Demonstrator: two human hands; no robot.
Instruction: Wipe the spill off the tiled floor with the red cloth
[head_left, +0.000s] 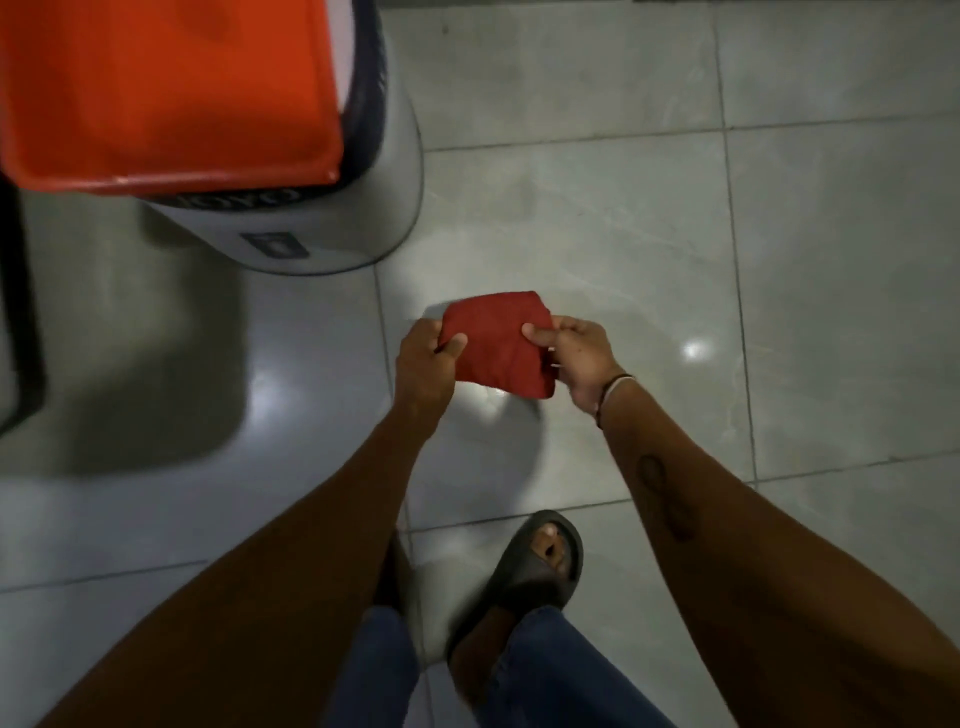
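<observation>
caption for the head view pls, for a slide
Both hands, left hand and right hand, hold a folded red cloth above the tiled floor.

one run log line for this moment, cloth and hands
phase: pre-wipe | red cloth: folded, held above tiled floor | left hand: gripping left edge | right hand: gripping right edge | spill: not discernible

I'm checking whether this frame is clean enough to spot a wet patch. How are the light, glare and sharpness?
Head view: dim overall; bright glare spots on the glossy tiled floor, which could mask or mimic wetness; dark shadow left of the red cloth; soft blur on the orange lid; wide-angle bending of tile lines at the edges; left hand and right hand fairly sharp.
</observation>
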